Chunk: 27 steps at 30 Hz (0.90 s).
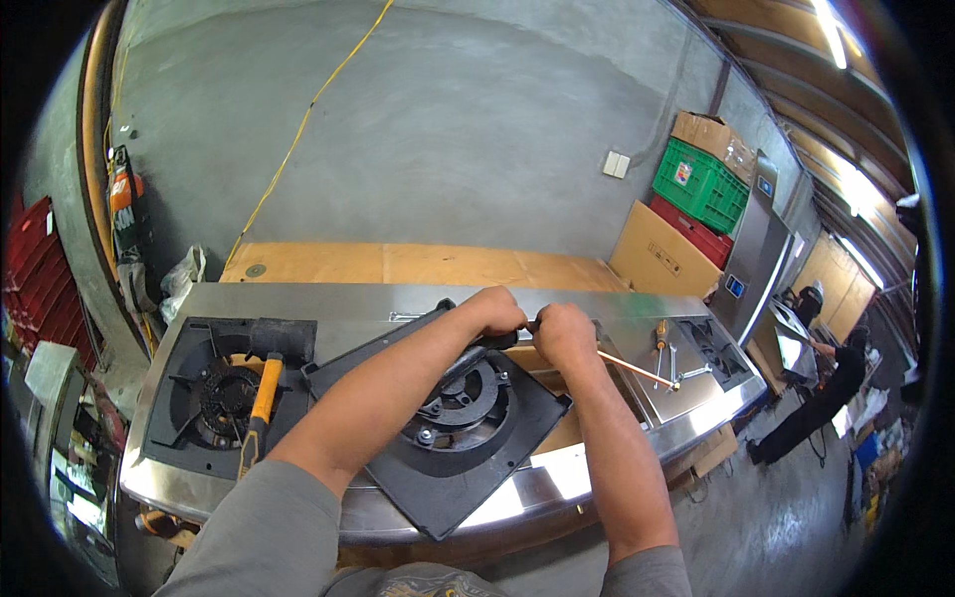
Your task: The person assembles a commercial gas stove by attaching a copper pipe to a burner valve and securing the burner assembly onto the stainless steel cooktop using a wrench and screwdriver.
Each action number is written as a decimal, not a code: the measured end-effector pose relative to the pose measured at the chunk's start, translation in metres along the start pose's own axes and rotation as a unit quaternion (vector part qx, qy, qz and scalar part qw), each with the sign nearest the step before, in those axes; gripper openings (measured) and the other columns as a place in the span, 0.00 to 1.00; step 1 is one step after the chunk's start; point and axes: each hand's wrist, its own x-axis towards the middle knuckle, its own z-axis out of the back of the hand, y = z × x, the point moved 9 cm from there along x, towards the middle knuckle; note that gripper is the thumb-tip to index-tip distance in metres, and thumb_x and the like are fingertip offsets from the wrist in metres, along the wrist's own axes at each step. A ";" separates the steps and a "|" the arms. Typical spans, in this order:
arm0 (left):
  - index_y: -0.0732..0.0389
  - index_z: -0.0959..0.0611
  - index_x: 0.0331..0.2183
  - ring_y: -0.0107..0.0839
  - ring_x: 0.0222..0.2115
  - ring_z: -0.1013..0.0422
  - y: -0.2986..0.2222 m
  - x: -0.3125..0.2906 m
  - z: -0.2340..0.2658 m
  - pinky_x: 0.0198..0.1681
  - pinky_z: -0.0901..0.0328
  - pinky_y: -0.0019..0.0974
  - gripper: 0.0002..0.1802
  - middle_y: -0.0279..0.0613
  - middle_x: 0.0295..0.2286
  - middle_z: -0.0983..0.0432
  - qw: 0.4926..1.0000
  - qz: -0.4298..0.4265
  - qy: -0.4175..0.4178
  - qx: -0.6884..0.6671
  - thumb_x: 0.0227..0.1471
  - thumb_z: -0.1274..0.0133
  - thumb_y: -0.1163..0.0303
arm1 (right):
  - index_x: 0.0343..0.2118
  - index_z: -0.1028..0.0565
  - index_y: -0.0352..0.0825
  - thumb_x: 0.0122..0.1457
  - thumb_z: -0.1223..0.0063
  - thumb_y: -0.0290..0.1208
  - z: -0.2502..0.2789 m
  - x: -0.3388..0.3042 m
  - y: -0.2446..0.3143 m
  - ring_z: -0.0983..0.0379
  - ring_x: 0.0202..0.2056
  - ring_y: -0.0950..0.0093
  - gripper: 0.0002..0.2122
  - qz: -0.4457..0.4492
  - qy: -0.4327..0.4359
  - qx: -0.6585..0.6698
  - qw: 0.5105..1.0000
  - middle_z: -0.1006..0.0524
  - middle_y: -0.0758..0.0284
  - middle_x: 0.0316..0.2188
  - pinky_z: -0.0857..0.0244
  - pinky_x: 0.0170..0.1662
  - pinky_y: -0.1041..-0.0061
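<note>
A black square burner plate (448, 497) lies turned cornerwise over an opening in the steel cooktop (348, 298), its round burner (463, 398) facing up. At the plate's far corner, my left hand (495, 312) is closed on a dark piece beside the burner's black pipe. Close by on its right, my right hand (564, 336) is curled around something that its fingers hide. A copper tube (637, 371) runs rightward from behind the right wrist to a brass fitting (675, 385). My left forearm covers part of the plate.
Left of the plate, a yellow-handled tool (265, 393) lies beside another burner (224, 403). An orange-handled screwdriver (662, 335) and wrenches (671, 360) rest on the right. Cardboard (398, 264) lines the wall; a green crate (701, 184) is stacked at right. Another person (821, 398) works beyond.
</note>
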 end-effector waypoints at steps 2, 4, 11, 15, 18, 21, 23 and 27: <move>0.63 0.11 0.34 0.50 0.36 0.22 0.006 0.008 -0.006 0.42 0.29 0.46 0.23 0.56 0.35 0.17 1.000 0.014 0.011 0.001 0.43 0.38 0.54 | 0.29 0.15 0.35 0.54 0.39 0.33 -0.002 0.000 0.000 0.20 0.37 0.53 0.08 -0.019 0.002 -0.003 1.000 0.18 0.51 0.31 0.26 0.43 0.57; 0.64 0.12 0.36 0.51 0.40 0.22 0.013 0.013 -0.011 0.43 0.29 0.46 0.25 0.59 0.38 0.18 0.999 0.010 0.023 -0.025 0.43 0.38 0.52 | 0.29 0.15 0.36 0.54 0.38 0.36 0.000 0.000 0.005 0.20 0.37 0.51 0.09 -0.026 -0.002 -0.012 1.000 0.18 0.51 0.30 0.27 0.44 0.56; 0.70 0.13 0.37 0.47 0.36 0.20 0.009 -0.009 -0.013 0.39 0.27 0.47 0.22 0.59 0.36 0.17 0.976 0.076 0.057 -0.195 0.46 0.36 0.60 | 0.32 0.15 0.33 0.55 0.43 0.29 0.000 -0.005 0.005 0.20 0.38 0.51 0.08 -0.058 0.016 -0.042 0.997 0.18 0.50 0.34 0.26 0.45 0.56; 0.69 0.13 0.34 0.45 0.30 0.21 0.010 -0.007 -0.031 0.32 0.28 0.52 0.17 0.53 0.33 0.17 0.933 0.094 0.127 -0.323 0.47 0.37 0.64 | 0.33 0.15 0.33 0.55 0.43 0.30 -0.005 -0.001 0.001 0.20 0.39 0.52 0.09 -0.053 0.020 -0.067 0.996 0.18 0.50 0.34 0.26 0.46 0.56; 0.68 0.13 0.31 0.43 0.24 0.23 0.018 0.000 -0.040 0.27 0.30 0.52 0.14 0.51 0.29 0.18 0.908 0.087 0.155 -0.380 0.47 0.37 0.65 | 0.33 0.15 0.34 0.56 0.43 0.33 -0.004 0.002 0.007 0.20 0.40 0.53 0.09 -0.042 0.024 -0.055 0.997 0.18 0.51 0.33 0.27 0.47 0.56; 0.66 0.14 0.29 0.40 0.20 0.26 0.018 0.002 -0.026 0.24 0.32 0.50 0.11 0.49 0.25 0.20 0.928 0.072 0.102 -0.352 0.47 0.38 0.66 | 0.32 0.15 0.36 0.57 0.43 0.36 -0.005 -0.007 0.006 0.21 0.40 0.53 0.10 -0.042 0.007 -0.039 0.998 0.18 0.53 0.33 0.27 0.46 0.56; 0.64 0.14 0.28 0.39 0.19 0.27 0.013 -0.013 -0.031 0.23 0.33 0.48 0.10 0.48 0.22 0.22 0.907 0.107 0.118 -0.389 0.48 0.39 0.66 | 0.31 0.15 0.37 0.57 0.44 0.37 -0.008 -0.017 0.000 0.21 0.39 0.53 0.11 -0.045 -0.008 -0.039 0.998 0.18 0.53 0.32 0.28 0.45 0.55; 0.60 0.16 0.25 0.35 0.14 0.32 0.020 -0.008 -0.050 0.20 0.35 0.45 0.09 0.41 0.18 0.26 0.839 0.141 0.200 -0.486 0.51 0.41 0.65 | 0.29 0.16 0.36 0.57 0.44 0.39 -0.005 -0.016 0.003 0.21 0.35 0.52 0.12 -0.034 -0.043 -0.030 0.998 0.19 0.52 0.30 0.28 0.43 0.55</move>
